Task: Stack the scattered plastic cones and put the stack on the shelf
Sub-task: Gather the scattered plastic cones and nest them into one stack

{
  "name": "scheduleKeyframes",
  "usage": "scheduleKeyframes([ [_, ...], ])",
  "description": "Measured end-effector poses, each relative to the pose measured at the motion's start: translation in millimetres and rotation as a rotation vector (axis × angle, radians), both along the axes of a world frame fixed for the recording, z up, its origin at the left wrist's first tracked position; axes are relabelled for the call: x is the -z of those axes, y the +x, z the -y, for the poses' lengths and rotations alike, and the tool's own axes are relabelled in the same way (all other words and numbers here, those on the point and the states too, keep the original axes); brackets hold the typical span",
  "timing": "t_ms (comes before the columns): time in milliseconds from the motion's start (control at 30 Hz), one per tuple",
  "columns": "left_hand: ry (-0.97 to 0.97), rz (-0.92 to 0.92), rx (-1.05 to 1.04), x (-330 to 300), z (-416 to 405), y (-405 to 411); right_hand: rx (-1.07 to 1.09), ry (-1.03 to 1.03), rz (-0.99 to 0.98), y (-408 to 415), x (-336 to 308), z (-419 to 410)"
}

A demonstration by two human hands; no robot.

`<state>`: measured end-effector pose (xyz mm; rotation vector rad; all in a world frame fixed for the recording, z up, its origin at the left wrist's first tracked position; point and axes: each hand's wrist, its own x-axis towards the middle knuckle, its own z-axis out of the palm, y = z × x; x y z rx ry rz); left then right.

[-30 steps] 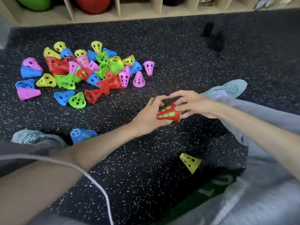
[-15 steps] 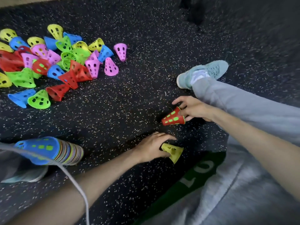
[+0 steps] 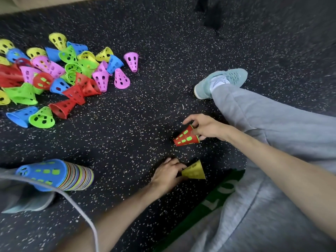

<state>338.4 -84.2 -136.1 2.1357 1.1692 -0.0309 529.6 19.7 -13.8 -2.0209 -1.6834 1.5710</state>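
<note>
My right hand (image 3: 205, 126) grips the wide rim of a red cone with a green cone nested inside (image 3: 186, 137), tip pointing left just above the floor. My left hand (image 3: 168, 172) pinches the narrow end of a single yellow cone (image 3: 194, 171) lying on the floor below it. A long stack of nested cones with a blue one outermost (image 3: 54, 174) lies on its side at the lower left. A heap of scattered cones (image 3: 60, 77) in pink, green, red, blue and yellow covers the floor at the upper left.
I sit on black speckled rubber flooring (image 3: 127, 133). My right leg in grey trousers (image 3: 272, 120) ends in a pale green shoe (image 3: 221, 80) at the right. A white cable (image 3: 78, 206) hangs across the lower left. A strip of the wooden shelf base (image 3: 36, 4) shows top left.
My left hand left the red cone, dropped down and took hold of the yellow cone. The view swung down and left, revealing the big stack. The right hand kept the red cone.
</note>
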Motion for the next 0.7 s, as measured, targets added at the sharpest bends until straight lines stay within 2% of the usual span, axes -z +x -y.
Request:
scheduleKeyframes([
  [133,-0.020,0.099,-0.167,-5.8,-2.2,-9.5,0.018,0.069,0.011,-2.7,-3.7,-5.9],
  [233,-0.073,0.185,-0.448,-10.8,-9.5,-22.3,0.046,0.188,0.033,-8.4,-12.7,-15.3],
  [367,-0.050,0.320,-0.755,-26.7,-23.2,-34.2,-0.055,0.434,0.196,-19.5,-23.2,-25.6],
  [467,0.022,0.388,-0.816,-44.8,-33.0,-40.5,-0.085,0.505,0.185,-32.8,-33.9,-30.2],
  [700,0.127,0.513,-0.815,-95.9,-65.3,-63.0,-0.174,0.572,-0.002,-65.3,-63.4,-32.7],
])
